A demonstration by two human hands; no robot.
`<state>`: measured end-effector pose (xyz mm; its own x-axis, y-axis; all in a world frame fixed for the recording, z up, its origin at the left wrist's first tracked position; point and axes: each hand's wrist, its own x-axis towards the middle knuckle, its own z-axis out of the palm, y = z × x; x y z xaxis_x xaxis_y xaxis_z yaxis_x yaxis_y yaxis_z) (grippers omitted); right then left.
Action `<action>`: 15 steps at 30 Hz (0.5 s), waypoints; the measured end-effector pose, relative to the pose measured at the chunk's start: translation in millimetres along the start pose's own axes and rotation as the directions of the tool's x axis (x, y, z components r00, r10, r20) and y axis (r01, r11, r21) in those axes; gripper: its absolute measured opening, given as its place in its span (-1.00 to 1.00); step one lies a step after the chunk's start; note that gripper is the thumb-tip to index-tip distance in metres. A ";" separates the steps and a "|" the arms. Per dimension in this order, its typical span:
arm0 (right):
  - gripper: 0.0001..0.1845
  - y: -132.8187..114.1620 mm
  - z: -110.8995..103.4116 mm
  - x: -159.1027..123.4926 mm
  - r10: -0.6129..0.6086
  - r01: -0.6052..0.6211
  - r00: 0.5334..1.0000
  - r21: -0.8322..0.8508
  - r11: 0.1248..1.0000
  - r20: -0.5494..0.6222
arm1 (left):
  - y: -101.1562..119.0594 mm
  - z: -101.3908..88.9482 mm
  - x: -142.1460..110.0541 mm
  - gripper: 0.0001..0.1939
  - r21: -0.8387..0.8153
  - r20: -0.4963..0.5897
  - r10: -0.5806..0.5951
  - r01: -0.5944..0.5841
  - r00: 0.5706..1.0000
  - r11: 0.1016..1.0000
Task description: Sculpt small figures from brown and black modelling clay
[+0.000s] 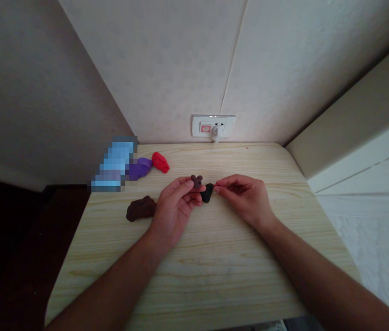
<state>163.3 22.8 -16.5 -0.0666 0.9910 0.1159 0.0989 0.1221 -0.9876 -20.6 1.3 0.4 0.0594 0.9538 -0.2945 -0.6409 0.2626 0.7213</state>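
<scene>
Two hands meet over the wood-grain table (232, 271), and we see most of the risk in the narrow space between them. Our left hand (175, 204) grips a small brown clay figure (196, 183) with round knobs, thumb against fingers, above the tabletop and near its middle. If that thumb presses too hard, we could flatten the soft-looking body or knock a knob loose; too slack a grip might let it drop. Our right hand (247, 197) has thumb and forefinger drawn together in a pinch at the black clay lump (207, 193); we cannot tell whether anything thin sits between those tips. The black lump lies just beside the figure, so a slip could smear dark colour onto the brown. Our left wrist is also near the dark brown clay lump (141, 208), and a careless shift might dent it. Farther back, the purple clay lump (140, 168) and red clay lump (160, 162) seem to touch, so their colours could mix if pressed.
</scene>
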 end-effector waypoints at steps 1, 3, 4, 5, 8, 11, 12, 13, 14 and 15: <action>-0.75 -0.5 0.1 -0.2 0.003 -0.003 1.000 -0.012 1.000 -0.002 | -0.1 0.0 0.2 -0.84 -0.002 -0.001 -0.002 0.002 1.000 1.000; -0.70 -2.4 0.5 -0.3 0.016 -0.017 1.000 -0.020 1.000 -0.009 | -0.4 -0.1 0.5 -0.84 -0.005 0.000 0.000 0.000 1.000 1.000; -0.66 -3.8 0.9 -0.1 0.023 -0.024 1.000 -0.019 1.000 -0.015 | -0.4 -0.1 0.7 -0.85 -0.005 0.003 0.002 -0.002 1.000 1.000; -0.62 -5.3 1.2 0.2 0.030 -0.030 0.999 -0.017 0.999 -0.022 | -0.5 -0.1 0.9 -0.85 -0.006 0.007 0.002 -0.002 1.000 1.000; -0.56 -9.0 1.7 0.9 0.048 -0.048 0.998 -0.007 0.999 -0.034 | -0.1 -0.4 0.8 -0.85 -0.010 0.009 0.000 0.000 1.000 1.000; -0.59 -9.4 0.6 0.3 0.072 -0.072 0.997 -0.038 0.997 -0.012 | 0.3 -0.9 0.6 -0.84 -0.010 0.005 -0.002 0.002 1.000 1.000; -0.60 -8.8 0.0 -0.1 0.079 -0.079 0.997 -0.052 0.995 -0.001 | 0.3 -1.0 0.6 -0.83 -0.008 0.006 -0.001 0.001 1.000 1.000; -0.60 -8.0 -0.5 -0.5 0.086 -0.086 0.996 -0.064 0.994 0.010 | 0.3 -1.1 0.7 -0.83 -0.005 0.007 0.000 0.001 1.000 1.000; -0.59 -7.1 -0.9 -0.8 0.091 -0.090 0.996 -0.069 0.994 0.019 | 0.2 -1.1 0.9 -0.83 -0.002 0.008 0.000 0.000 1.000 1.000; -0.60 -6.4 -1.1 -1.0 0.092 -0.090 0.995 -0.068 0.994 0.024 | 0.0 -1.1 1.1 -0.82 0.001 0.010 0.002 -0.002 1.000 1.000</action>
<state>163.8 21.1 -10.2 -0.0809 0.9965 0.0221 0.1713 0.0358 -0.9846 -21.3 2.1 -0.6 0.0651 0.9558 -0.2868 -0.6403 0.2605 0.7226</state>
